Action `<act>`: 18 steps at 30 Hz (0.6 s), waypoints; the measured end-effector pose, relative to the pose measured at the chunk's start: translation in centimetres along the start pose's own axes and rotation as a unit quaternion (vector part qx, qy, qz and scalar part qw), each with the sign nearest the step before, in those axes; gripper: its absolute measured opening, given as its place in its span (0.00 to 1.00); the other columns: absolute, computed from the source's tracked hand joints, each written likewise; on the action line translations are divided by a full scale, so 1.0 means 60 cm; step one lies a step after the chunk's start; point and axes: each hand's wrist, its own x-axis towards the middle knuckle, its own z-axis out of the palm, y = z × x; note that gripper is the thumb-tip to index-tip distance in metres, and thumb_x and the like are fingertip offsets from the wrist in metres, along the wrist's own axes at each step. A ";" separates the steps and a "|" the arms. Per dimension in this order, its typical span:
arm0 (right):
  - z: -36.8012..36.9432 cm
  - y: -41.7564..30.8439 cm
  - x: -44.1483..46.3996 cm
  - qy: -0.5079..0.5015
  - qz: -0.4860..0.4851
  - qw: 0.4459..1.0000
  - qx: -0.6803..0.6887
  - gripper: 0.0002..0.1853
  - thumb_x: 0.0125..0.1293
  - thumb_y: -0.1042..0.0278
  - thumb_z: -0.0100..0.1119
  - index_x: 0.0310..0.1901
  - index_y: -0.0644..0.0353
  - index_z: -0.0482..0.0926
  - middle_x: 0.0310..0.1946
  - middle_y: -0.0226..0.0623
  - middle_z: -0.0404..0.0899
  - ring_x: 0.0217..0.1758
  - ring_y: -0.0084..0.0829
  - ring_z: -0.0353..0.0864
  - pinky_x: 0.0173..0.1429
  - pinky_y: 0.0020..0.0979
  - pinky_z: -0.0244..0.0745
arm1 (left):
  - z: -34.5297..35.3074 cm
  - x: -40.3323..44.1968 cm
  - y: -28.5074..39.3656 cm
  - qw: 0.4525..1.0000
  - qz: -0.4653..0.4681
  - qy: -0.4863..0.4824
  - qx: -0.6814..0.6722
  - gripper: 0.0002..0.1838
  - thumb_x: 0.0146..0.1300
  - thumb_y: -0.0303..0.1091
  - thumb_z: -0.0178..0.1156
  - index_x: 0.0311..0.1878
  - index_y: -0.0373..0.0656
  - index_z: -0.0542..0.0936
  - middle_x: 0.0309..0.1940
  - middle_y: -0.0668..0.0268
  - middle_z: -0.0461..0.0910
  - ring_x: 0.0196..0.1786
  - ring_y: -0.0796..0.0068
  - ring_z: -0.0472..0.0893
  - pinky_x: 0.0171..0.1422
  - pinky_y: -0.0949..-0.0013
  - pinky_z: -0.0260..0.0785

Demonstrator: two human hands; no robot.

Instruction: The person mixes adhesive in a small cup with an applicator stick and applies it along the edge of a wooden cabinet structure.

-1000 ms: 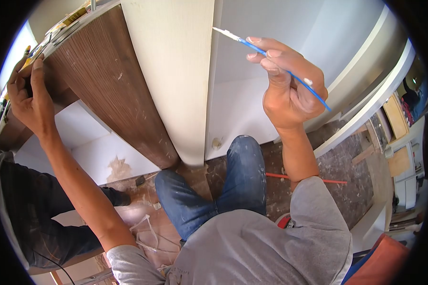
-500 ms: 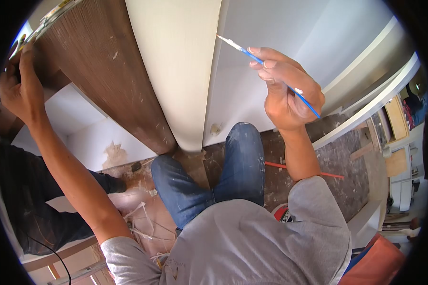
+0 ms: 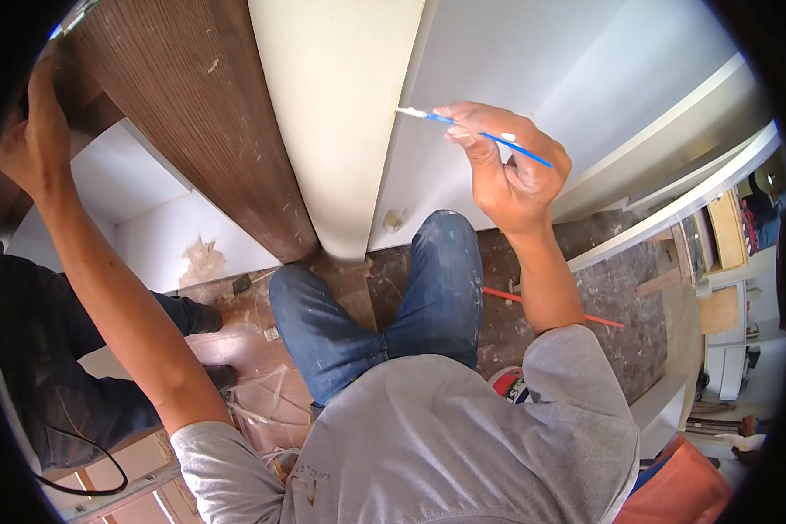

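"What could go wrong from here?"

"Your brush (image 3: 517, 149) has its tip at the right edge of the cream board (image 3: 332, 131), touching it or just beside it; the view doesn't settle which. A wobble of your wrist could smear white onto the pale grey panel (image 3: 498, 61) alongside, since nothing visible props up your right hand (image 3: 524, 179)."

"Could the brush slip?"

"It might. The handle is thin, and the white blob beside it on your finger, if wet, could let it roll."

"How is the grip, then?"

"Your right thumb and fingers pinch the blue handle close behind the bristles, with hardly any gap, and its back end sticks out past your knuckles."

"And the left?"

"Your left hand (image 3: 37, 148) is raised by the brown board (image 3: 179, 96), its fingertips hidden, so I can't tell whether it's grasping or only leaning there."
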 end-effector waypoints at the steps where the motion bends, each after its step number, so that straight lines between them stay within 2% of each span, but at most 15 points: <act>1: 0.006 0.007 0.000 0.022 -0.022 0.999 0.015 0.07 0.67 0.82 0.73 0.44 0.64 0.86 0.36 0.43 0.93 0.34 0.34 0.94 0.38 0.28 0.86 | 0.000 0.000 0.005 1.000 0.000 0.007 -0.015 0.10 0.68 0.31 0.75 0.49 0.38 0.92 0.48 0.60 0.93 0.51 0.68 0.91 0.64 0.66 0.80; 5: 0.018 0.003 0.001 0.122 -0.005 0.988 0.090 0.07 0.66 0.84 0.73 0.42 0.64 0.86 0.37 0.45 0.93 0.35 0.35 0.94 0.40 0.28 0.86 | 0.004 0.001 0.022 0.995 -0.007 0.046 -0.083 0.10 0.68 0.32 0.74 0.49 0.38 0.92 0.49 0.61 0.93 0.51 0.67 0.92 0.65 0.64 0.80; 7: 0.013 -0.011 -0.004 0.127 0.007 0.986 0.104 0.07 0.66 0.83 0.73 0.42 0.64 0.86 0.36 0.45 0.93 0.36 0.36 0.95 0.40 0.28 0.87 | 0.000 0.005 0.013 0.999 0.012 0.031 -0.031 0.10 0.68 0.32 0.74 0.49 0.38 0.92 0.49 0.61 0.93 0.51 0.66 0.92 0.66 0.64 0.80; 10: 0.006 -0.023 -0.014 0.029 0.060 0.996 0.053 0.06 0.66 0.83 0.73 0.42 0.64 0.86 0.36 0.45 0.93 0.37 0.37 0.95 0.41 0.29 0.87 | -0.004 0.010 0.012 0.999 0.033 0.011 0.025 0.09 0.70 0.31 0.72 0.49 0.38 0.92 0.50 0.62 0.93 0.53 0.67 0.91 0.66 0.64 0.79; 12: 0.012 -0.009 -0.019 0.022 0.029 0.999 0.031 0.06 0.66 0.82 0.74 0.42 0.63 0.86 0.35 0.44 0.93 0.37 0.37 0.95 0.41 0.29 0.87 | -0.004 0.016 -0.004 0.998 0.055 0.008 0.016 0.10 0.71 0.30 0.71 0.51 0.37 0.91 0.49 0.62 0.93 0.53 0.69 0.90 0.65 0.66 0.78; 14: 0.017 0.005 -0.018 0.033 0.002 0.999 0.030 0.06 0.67 0.82 0.73 0.42 0.64 0.86 0.35 0.45 0.93 0.36 0.37 0.95 0.41 0.29 0.88 | -0.003 0.015 0.013 0.998 0.032 -0.002 -0.056 0.11 0.73 0.31 0.68 0.53 0.35 0.85 0.46 0.61 0.88 0.48 0.69 0.87 0.59 0.67 0.76; 17: 0.021 0.007 -0.014 0.080 -0.014 0.994 0.069 0.07 0.69 0.83 0.72 0.45 0.67 0.84 0.37 0.51 0.92 0.35 0.36 0.94 0.40 0.30 0.89 | 0.016 0.008 0.097 0.971 -0.080 -0.023 -0.224 0.17 0.79 0.37 0.59 0.53 0.31 0.70 0.37 0.59 0.75 0.37 0.67 0.77 0.42 0.62 0.73; 18: 0.021 0.000 -0.012 0.097 -0.008 0.991 0.089 0.07 0.70 0.83 0.71 0.47 0.68 0.83 0.38 0.54 0.92 0.35 0.36 0.93 0.39 0.30 0.89 | 0.025 0.013 0.099 0.971 -0.055 -0.006 -0.231 0.19 0.78 0.38 0.61 0.54 0.30 0.70 0.36 0.59 0.76 0.35 0.68 0.78 0.40 0.63 0.74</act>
